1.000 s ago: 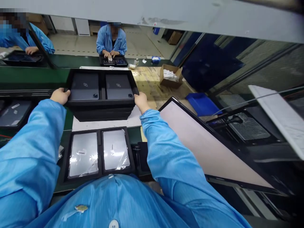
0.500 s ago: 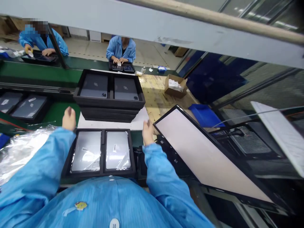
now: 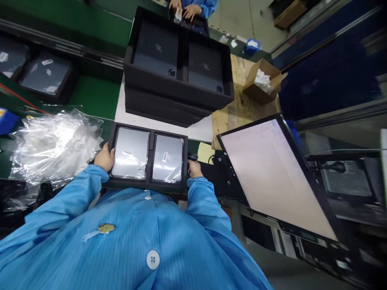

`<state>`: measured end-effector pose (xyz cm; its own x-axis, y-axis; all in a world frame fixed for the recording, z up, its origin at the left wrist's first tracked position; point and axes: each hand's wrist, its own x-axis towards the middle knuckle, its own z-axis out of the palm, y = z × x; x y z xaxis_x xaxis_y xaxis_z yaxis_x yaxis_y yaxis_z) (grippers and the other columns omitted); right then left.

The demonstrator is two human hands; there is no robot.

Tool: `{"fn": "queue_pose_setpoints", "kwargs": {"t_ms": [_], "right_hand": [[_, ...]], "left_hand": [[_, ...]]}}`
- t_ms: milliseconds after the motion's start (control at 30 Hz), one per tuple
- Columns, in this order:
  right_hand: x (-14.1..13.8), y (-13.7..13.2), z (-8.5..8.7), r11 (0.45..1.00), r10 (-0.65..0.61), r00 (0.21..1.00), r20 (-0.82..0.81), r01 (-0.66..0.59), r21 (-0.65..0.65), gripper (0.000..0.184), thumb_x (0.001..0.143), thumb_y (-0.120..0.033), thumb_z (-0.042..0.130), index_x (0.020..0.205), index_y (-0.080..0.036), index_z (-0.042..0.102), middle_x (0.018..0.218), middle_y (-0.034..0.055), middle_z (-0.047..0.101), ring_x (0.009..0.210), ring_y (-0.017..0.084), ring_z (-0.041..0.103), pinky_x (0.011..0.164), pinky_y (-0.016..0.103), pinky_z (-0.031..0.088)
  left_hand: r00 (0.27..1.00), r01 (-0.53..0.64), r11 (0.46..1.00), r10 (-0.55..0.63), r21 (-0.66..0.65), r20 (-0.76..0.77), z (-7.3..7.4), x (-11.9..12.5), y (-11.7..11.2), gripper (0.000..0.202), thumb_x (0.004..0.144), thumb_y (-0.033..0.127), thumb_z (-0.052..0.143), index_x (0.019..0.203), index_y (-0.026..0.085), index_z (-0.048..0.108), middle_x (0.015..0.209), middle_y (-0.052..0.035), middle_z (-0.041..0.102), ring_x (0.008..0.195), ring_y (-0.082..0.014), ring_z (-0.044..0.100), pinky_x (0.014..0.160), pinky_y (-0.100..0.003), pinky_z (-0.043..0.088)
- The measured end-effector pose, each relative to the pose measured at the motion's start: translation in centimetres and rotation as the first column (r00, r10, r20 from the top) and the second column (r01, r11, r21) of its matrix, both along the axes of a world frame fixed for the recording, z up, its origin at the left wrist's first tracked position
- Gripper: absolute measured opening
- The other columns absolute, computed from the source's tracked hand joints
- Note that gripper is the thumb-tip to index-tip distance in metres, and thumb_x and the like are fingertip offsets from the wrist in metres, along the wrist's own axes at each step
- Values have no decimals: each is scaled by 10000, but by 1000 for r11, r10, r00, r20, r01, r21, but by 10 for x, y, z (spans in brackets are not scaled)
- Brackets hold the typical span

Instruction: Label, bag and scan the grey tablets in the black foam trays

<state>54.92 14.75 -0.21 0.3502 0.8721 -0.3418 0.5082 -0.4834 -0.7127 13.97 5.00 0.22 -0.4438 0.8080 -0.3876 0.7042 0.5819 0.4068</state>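
A black foam tray (image 3: pixel 151 159) lies right in front of my body, with two silvery tablets in clear film side by side in its compartments: a left tablet (image 3: pixel 132 151) and a right tablet (image 3: pixel 168 157). My left hand (image 3: pixel 105 158) is closed on the tray's left side. At its right side my right hand (image 3: pixel 195 168) grips the edge, its fingertips partly hidden. Beyond it stands a stack of black trays (image 3: pixel 169 102), whose top one holds two dark tablets (image 3: pixel 155 48) with their backs up.
Crumpled clear plastic bags (image 3: pixel 57 145) pile up at the left. A tilted monitor (image 3: pixel 275 173) stands at the right, near a yellow note (image 3: pixel 205 153). Farther back are a cardboard box (image 3: pixel 262 82) with white paper, another tray of tablets (image 3: pixel 45 74) and a co-worker's hands (image 3: pixel 190 11).
Both hands have come down from above the tray's far corners onto its two sides and taken hold. The view has tilted downward, so the stack looks larger.
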Motion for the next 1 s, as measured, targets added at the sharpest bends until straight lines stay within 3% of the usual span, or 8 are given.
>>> {"fn": "queue_pose_setpoints", "kwargs": {"t_ms": [100,200,267,367,467,567,767,1000], "right_hand": [[-19,21,30,999,-28,999,19,28,18,65,765,-262,668,766,-203,641,587,-4,595,561,174,601,545,285,524],[-64,3,58,980,188,976,-114,-194,-42,178,745,-296,775,729,-190,633,593,-2,611,543,142,578,529,252,496],[-108,-24,70,914,300,897,-326,-368,-170,282,712,-344,861,720,-191,624,587,-11,606,521,128,554,507,245,484],[-170,-65,74,852,121,789,-602,-394,-345,350,733,-402,896,775,-198,615,612,-24,604,533,125,561,513,257,523],[-206,-85,71,859,-96,766,-635,-259,-442,319,780,-366,880,824,-198,613,621,-36,601,545,117,570,532,255,558],[-219,-90,68,860,-196,752,-629,-176,-479,294,797,-335,875,837,-194,619,606,-47,585,533,106,554,516,235,550],[-226,-93,70,848,-267,751,-604,-114,-517,253,840,-294,835,812,-183,609,595,-46,573,518,106,538,485,230,527],[-221,-100,65,859,-224,706,-671,-182,-478,316,817,-377,862,809,-192,606,618,-22,617,530,122,591,523,249,579]], "left_hand": [[999,27,1000,-27,9,24,0,3,-3,668,1007,353,360,1604,54,357,1315,-279,669,1195,-428,681,1058,-551,514],[997,37,999,-39,35,66,-5,3,-6,670,1003,344,373,1604,48,354,1318,-272,669,1205,-410,678,1058,-525,523],[995,29,998,-33,50,92,-9,3,-6,670,999,342,387,1599,45,364,1319,-270,668,1220,-404,669,1063,-518,525],[991,28,997,-37,77,126,-14,4,-5,671,994,337,405,1591,33,376,1320,-276,659,1247,-401,648,1082,-521,516],[986,31,995,-47,97,162,-15,6,-5,667,996,328,407,1592,30,374,1355,-283,634,1282,-403,623,1092,-531,509],[981,30,996,-46,90,190,-14,7,-5,670,999,326,414,1601,38,358,1394,-285,606,1302,-412,604,1096,-550,504],[973,36,993,-61,114,225,-15,7,-5,689,989,316,432,1609,30,341,1429,-293,571,1337,-415,572,1118,-563,489],[977,28,993,-52,116,209,-16,3,-3,687,986,326,429,1601,31,347,1433,-277,577,1338,-409,569,1136,-567,483]]}}
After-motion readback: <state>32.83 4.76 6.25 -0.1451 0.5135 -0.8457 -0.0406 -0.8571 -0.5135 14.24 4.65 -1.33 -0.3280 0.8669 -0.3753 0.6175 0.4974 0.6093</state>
